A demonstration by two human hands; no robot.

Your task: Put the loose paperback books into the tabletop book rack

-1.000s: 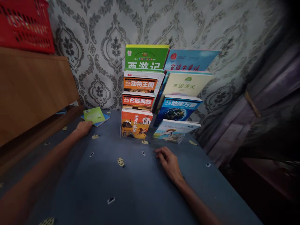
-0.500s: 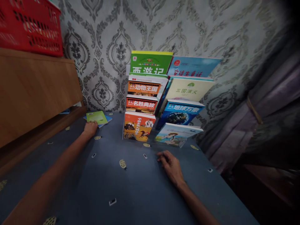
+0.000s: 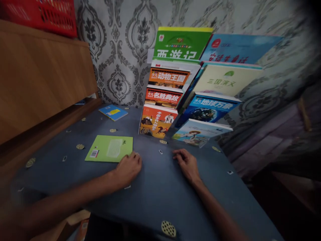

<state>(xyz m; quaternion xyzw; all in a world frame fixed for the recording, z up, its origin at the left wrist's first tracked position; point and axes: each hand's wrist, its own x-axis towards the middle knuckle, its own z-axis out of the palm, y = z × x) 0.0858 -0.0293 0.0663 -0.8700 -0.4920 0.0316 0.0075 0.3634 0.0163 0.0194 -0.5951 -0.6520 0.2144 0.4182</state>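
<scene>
A thin green book [image 3: 102, 149], its barcode side up, lies on the blue tabletop. My left hand [image 3: 129, 167] is closed at its near right corner, gripping that edge. My right hand [image 3: 187, 164] rests on the table with its fingers curled, in front of the book rack; I cannot make out anything in it. Behind it stands a clear tiered rack holding books in two columns, among them an orange book [image 3: 157, 122] at the lower left and a pale blue book [image 3: 193, 132] at the lower right. A blue book [image 3: 113, 112] with a yellow patch lies farther back.
A wooden cabinet [image 3: 45, 73] borders the table's left side, with a red plastic basket [image 3: 50, 15] on top. Patterned wallpaper [image 3: 119, 80] rises behind. A greyish purple curtain [image 3: 281, 130] hangs at the right.
My left hand has drawn the green book off the blue one, toward me and to the right. The blue book now lies uncovered. My right hand has stayed near the rack.
</scene>
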